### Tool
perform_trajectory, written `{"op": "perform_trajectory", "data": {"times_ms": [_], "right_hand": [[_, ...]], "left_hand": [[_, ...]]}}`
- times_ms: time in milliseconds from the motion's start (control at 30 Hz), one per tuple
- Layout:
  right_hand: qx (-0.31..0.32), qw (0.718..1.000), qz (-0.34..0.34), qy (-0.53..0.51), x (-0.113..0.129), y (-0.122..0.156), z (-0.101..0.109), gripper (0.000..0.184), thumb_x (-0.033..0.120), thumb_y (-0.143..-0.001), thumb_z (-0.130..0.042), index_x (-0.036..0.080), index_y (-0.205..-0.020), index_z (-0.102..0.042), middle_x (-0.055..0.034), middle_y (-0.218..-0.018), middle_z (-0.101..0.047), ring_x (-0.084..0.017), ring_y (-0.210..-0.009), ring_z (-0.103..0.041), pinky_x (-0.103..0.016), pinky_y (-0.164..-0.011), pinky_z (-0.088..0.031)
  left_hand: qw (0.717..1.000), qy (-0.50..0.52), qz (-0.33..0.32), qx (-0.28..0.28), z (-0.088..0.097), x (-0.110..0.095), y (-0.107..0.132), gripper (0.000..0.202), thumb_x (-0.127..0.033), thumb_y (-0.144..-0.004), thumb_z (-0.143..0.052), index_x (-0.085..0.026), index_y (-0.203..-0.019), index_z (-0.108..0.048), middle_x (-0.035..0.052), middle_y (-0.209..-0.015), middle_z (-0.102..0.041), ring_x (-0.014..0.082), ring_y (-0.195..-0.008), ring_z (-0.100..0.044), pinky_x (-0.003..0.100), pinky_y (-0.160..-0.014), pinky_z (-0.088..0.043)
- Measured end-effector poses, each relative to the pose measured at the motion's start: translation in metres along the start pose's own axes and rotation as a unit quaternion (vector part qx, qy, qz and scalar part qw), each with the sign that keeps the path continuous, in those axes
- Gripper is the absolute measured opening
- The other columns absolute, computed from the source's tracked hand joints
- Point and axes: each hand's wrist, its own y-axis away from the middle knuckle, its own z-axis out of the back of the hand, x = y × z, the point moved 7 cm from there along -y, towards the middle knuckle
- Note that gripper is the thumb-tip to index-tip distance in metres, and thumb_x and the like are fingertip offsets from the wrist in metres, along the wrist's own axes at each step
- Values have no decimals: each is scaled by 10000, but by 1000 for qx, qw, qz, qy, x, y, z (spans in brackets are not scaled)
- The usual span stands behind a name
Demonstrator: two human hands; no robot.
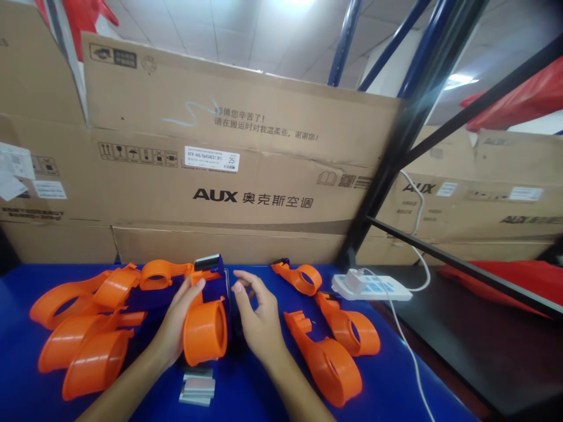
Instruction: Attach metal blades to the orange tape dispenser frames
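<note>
My left hand (176, 319) is wrapped round an orange tape dispenser (204, 333), its round hub facing me and its handle end up. At the top of that dispenser is a dark blue piece with a strip of metal (207, 262). My right hand (259, 310) is just to the right, fingers loosely curled and apart, with nothing seen in it. Between the hands stands a dark, thin-edged object (227, 287), mostly hidden. Below the held dispenser lies a small stack of flat metal pieces (197, 388).
Several orange tape dispensers (94, 357) lie at the left, and more dispensers (336, 369) at the right. A white power strip (372, 286) with a plugged-in charger and cable sits on the blue tabletop (246, 392). Large cardboard boxes (255, 234) and a black rack post (382, 187) stand behind.
</note>
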Motion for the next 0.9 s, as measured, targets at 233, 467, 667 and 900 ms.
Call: {"op": "perform_trajectory", "data": {"times_ms": [233,467,667,900], "right_hand": [[83,986,-91,-114,-27,-1,-21,276,441,-909,-679,183,-1000,-715,-40,-845,-724,-168,-719,-641,-264,-640,-518],[121,986,-82,-82,-23,4,-26,282,464,-923,-645,191,-908,-715,6,-673,-631,-135,-556,-544,-231,-502,-443],[130,990,-44,-40,-7,4,-22,312,444,-950,-594,205,-790,-717,19,-633,-615,-162,-623,-555,-237,-566,-445],[123,991,-33,-28,-2,3,-18,339,433,-971,-555,194,-785,-707,21,-616,-599,-163,-634,-540,-231,-568,-417]], "left_hand": [[995,-82,-56,23,-7,-1,9,485,-444,-745,-863,-226,-1160,-736,75,-1174,-758,299,-1183,-655,350,-980,-500],[993,-94,-66,-12,2,2,7,461,-552,-814,-766,-238,-1152,-749,70,-1218,-753,315,-1238,-626,356,-1019,-480],[995,-86,-48,-10,2,5,6,444,-523,-787,-802,-241,-1128,-765,59,-1217,-760,316,-1257,-617,358,-1045,-464],[996,-85,-31,12,-2,2,2,447,-533,-776,-796,-203,-1075,-767,93,-1171,-774,329,-1197,-659,384,-1022,-496]]}}
